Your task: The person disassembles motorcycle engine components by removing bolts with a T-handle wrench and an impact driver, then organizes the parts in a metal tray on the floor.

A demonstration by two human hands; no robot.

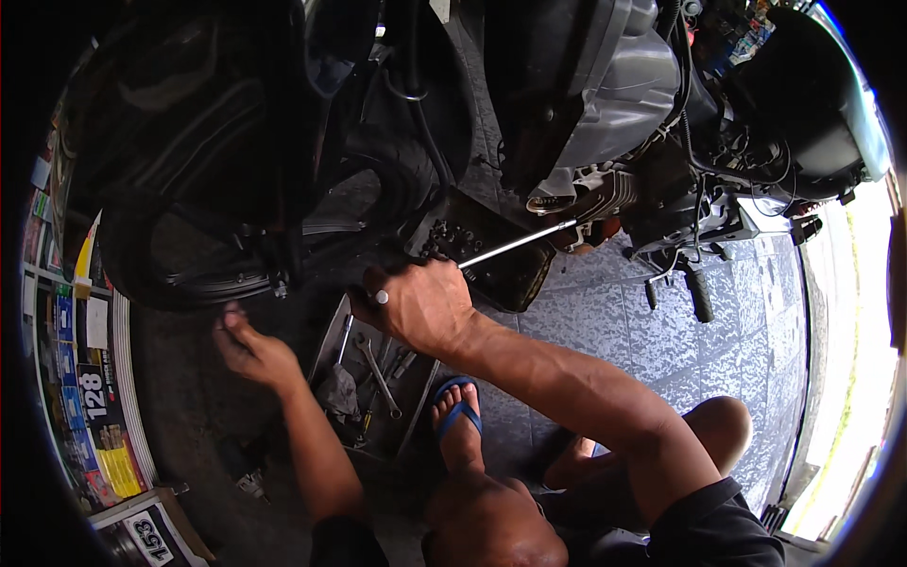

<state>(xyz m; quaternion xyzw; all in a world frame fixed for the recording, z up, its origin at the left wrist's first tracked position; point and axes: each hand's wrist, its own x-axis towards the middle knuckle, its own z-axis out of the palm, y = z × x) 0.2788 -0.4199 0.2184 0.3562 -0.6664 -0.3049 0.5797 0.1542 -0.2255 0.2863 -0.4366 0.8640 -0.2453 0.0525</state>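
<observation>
My right hand [425,302] is wrapped round a long silver wrench bar [515,241], which reaches up-right toward the engine [605,203]. My left hand [250,345], fingers curled, is just below a black wheel [151,283] of the motorbike; what its fingertips hold, if anything, is hidden. Under and beside my right hand sits a metal tool tray [416,430] with a combination wrench [378,373], other tools and a rag [340,387]. Above it, a dark tray [510,293] holds several small parts [449,236].
Shelves of boxed goods [80,359] line the left edge, and a dark power tool [246,472] lies at lower left. The motorbike's grey body panel [624,94] hangs overhead. Grey tiled floor [690,331] runs right to a bright opening. My feet [458,425] are below the tool tray.
</observation>
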